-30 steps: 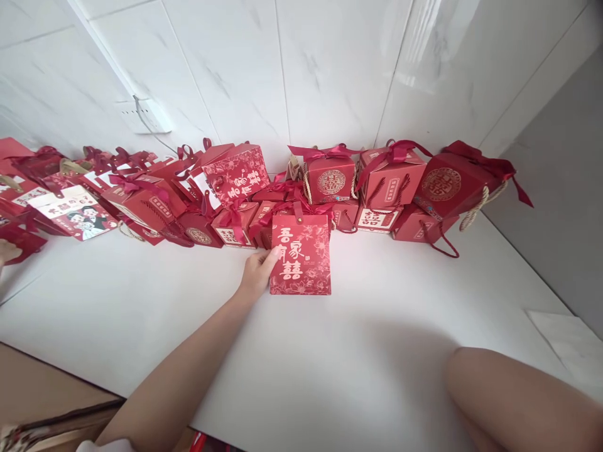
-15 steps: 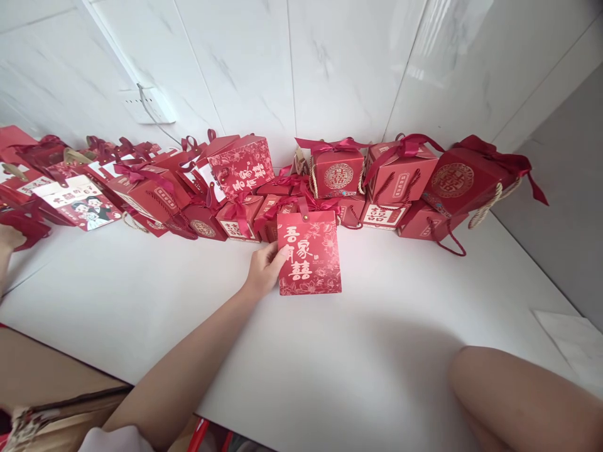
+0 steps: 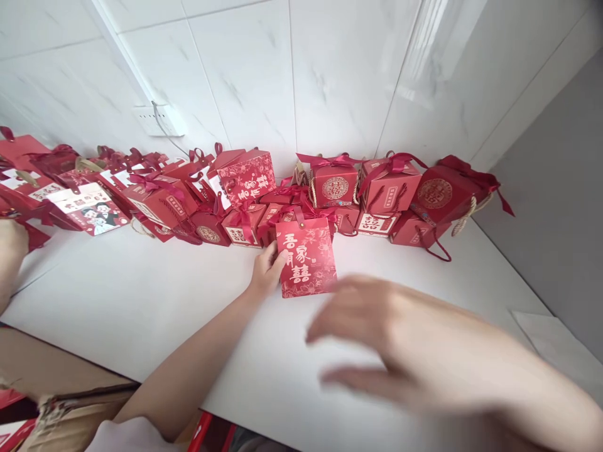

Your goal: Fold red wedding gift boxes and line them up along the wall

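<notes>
My left hand (image 3: 267,269) grips the left edge of a red gift box (image 3: 308,254) with pale flower print and large Chinese characters, thumb on its front. The box stands upright on the white table, a ribbon loop and small stud at its top. Its back and my other left fingers are hidden. Blurred by motion, my right hand (image 3: 360,333) hovers over the table in front of the box's lower right, thumb and fingers apart, nothing in it. Directly behind the held box stand stacked red favor boxes (image 3: 333,185) with ribbon bows and rope handles.
A row of red boxes lines the tiled wall, including a white couple-printed one (image 3: 92,210). Another person's hand (image 3: 12,254) is at the far left. A wall socket (image 3: 157,119) has a cable. An open cardboard box (image 3: 61,383) sits below the table edge; pale paper (image 3: 549,333) lies right.
My right hand has swung in from the lower right toward the gift box, fingers opening into view. The left hand keeps its hold, the box now slightly tilted. The camera view has shifted a little.
</notes>
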### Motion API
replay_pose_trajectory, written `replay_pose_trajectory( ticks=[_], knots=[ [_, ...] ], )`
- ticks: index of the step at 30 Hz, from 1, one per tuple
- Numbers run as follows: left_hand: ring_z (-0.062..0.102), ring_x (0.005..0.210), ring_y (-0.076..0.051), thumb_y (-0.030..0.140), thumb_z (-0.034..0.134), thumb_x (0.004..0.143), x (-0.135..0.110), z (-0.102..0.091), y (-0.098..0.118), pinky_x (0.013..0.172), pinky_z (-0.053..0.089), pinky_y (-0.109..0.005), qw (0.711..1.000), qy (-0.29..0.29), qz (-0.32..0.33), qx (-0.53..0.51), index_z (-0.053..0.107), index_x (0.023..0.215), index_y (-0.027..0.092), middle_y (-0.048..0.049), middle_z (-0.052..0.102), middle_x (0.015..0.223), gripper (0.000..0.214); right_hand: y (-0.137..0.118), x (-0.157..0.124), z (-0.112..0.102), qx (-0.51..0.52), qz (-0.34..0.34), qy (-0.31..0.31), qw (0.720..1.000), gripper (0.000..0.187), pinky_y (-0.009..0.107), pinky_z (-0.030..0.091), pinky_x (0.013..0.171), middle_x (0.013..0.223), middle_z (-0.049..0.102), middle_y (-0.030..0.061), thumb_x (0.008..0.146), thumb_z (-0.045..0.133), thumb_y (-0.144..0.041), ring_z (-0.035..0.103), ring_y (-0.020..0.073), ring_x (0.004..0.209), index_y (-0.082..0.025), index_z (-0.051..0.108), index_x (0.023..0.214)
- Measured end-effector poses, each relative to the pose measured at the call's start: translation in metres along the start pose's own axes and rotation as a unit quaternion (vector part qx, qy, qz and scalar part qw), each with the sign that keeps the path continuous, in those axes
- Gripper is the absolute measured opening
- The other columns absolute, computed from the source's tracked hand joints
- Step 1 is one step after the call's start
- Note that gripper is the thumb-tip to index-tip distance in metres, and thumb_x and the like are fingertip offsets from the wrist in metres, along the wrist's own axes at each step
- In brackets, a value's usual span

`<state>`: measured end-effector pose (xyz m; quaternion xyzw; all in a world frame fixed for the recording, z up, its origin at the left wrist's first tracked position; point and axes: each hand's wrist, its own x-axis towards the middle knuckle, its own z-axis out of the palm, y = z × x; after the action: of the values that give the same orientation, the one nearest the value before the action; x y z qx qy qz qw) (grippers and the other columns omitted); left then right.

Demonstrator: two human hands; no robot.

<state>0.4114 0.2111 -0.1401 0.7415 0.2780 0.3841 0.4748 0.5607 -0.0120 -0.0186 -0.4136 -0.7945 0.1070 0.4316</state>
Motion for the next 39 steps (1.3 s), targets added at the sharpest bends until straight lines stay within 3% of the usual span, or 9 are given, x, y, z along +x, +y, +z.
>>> replay_pose_trajectory(
  ticks=[1, 4, 6, 11, 17, 23, 30, 34, 39],
  knots=[
    [0.069, 0.094, -0.024, 0.050, 0.057, 0.092, 0.000, 0.000, 0.000, 0.081, 0.055, -0.032, 1.000, -0.002, 0.006, 0.001, 0.066, 0.115, 0.015, -0.0087, 0.075, 0.106, 0.044, 0.019, 0.007, 0.010, 0.022, 0.010, -0.014, 1.000, 0.015, 0.035, 0.054, 0.094, 0.105, 0.071, 0.0047, 0.095, 0.067, -0.031, 0.067, 0.0208, 0.098, -0.026, 0.066, 0.109],
    [0.069, 0.099, -0.025, 0.051, 0.055, 0.093, -0.002, 0.002, -0.002, 0.087, 0.054, -0.034, 0.999, -0.010, -0.009, -0.037, 0.063, 0.124, 0.017, -0.0085, 0.074, 0.112, 0.047, 0.074, 0.003, 0.058, 0.065, 0.168, 0.290, 0.940, 0.025, 0.047, 0.041, 0.112, 0.141, 0.053, 0.0093, 0.099, 0.060, -0.033, 0.050, 0.0252, 0.132, -0.027, 0.054, 0.122],
    [0.070, 0.101, -0.025, 0.052, 0.056, 0.093, -0.003, 0.004, -0.005, 0.089, 0.055, -0.034, 0.996, -0.014, -0.033, -0.079, 0.060, 0.129, 0.018, -0.0086, 0.074, 0.115, 0.050, 0.098, -0.012, 0.088, 0.140, 0.236, 0.339, 0.900, 0.037, 0.049, 0.039, 0.114, 0.151, 0.042, 0.0102, 0.097, 0.061, -0.040, 0.043, 0.0263, 0.139, -0.028, 0.047, 0.129],
    [0.070, 0.106, -0.024, 0.052, 0.057, 0.093, -0.005, 0.013, -0.004, 0.091, 0.056, -0.035, 0.983, -0.016, -0.061, -0.172, 0.056, 0.132, 0.020, -0.0091, 0.070, 0.125, 0.050, 0.114, -0.034, 0.107, 0.276, 0.276, 0.308, 0.868, 0.041, 0.044, 0.043, 0.110, 0.145, 0.047, 0.0090, 0.095, 0.064, -0.046, 0.051, 0.0240, 0.130, -0.028, 0.045, 0.126],
    [0.066, 0.118, -0.031, 0.071, 0.044, 0.091, -0.011, 0.028, 0.001, 0.099, 0.055, -0.044, 0.947, -0.033, -0.156, -0.279, 0.061, 0.127, 0.016, -0.0142, 0.069, 0.129, 0.068, 0.135, -0.038, 0.094, 0.284, 0.322, 0.230, 0.873, 0.032, 0.037, 0.050, 0.086, 0.093, 0.060, 0.0008, 0.092, 0.065, -0.054, 0.060, 0.0223, 0.090, -0.025, 0.050, 0.093],
    [0.064, 0.121, -0.035, 0.079, 0.048, 0.083, -0.015, 0.035, 0.004, 0.102, 0.054, -0.050, 0.918, -0.082, -0.193, -0.336, 0.063, 0.124, 0.017, -0.0151, 0.069, 0.128, 0.075, 0.132, -0.040, 0.091, 0.162, 0.294, 0.185, 0.924, 0.032, 0.041, 0.041, 0.104, 0.116, 0.058, 0.0078, 0.098, 0.057, -0.052, 0.055, 0.0268, 0.115, -0.024, 0.061, 0.112],
    [0.062, 0.122, -0.035, 0.087, 0.039, 0.080, -0.014, 0.036, 0.011, 0.098, 0.054, -0.050, 0.928, -0.050, -0.170, -0.329, 0.059, 0.123, 0.019, -0.0153, 0.068, 0.128, 0.083, 0.129, -0.040, 0.088, 0.167, 0.291, 0.165, 0.928, 0.044, 0.044, 0.041, 0.108, 0.122, 0.057, 0.0102, 0.092, 0.067, -0.049, 0.055, 0.0281, 0.120, -0.022, 0.058, 0.126],
    [0.065, 0.117, -0.031, 0.084, 0.041, 0.082, -0.011, 0.034, 0.014, 0.097, 0.054, -0.047, 0.953, 0.031, -0.123, -0.276, 0.058, 0.116, 0.023, -0.0102, 0.071, 0.119, 0.072, 0.134, -0.039, 0.087, 0.320, 0.291, 0.183, 0.883, 0.042, 0.043, 0.045, 0.106, 0.120, 0.065, 0.0079, 0.085, 0.075, -0.050, 0.059, 0.0277, 0.117, -0.023, 0.064, 0.116],
    [0.050, 0.138, -0.030, 0.074, 0.035, 0.092, -0.014, 0.029, 0.025, 0.112, 0.044, -0.045, 0.973, -0.013, -0.038, -0.229, 0.055, 0.134, 0.026, -0.0079, 0.057, 0.145, 0.066, 0.137, -0.035, 0.083, 0.477, 0.297, 0.208, 0.800, 0.032, 0.044, 0.048, 0.103, 0.115, 0.072, 0.0042, 0.085, 0.076, -0.047, 0.066, 0.0269, 0.109, -0.024, 0.070, 0.107]
  ],
)
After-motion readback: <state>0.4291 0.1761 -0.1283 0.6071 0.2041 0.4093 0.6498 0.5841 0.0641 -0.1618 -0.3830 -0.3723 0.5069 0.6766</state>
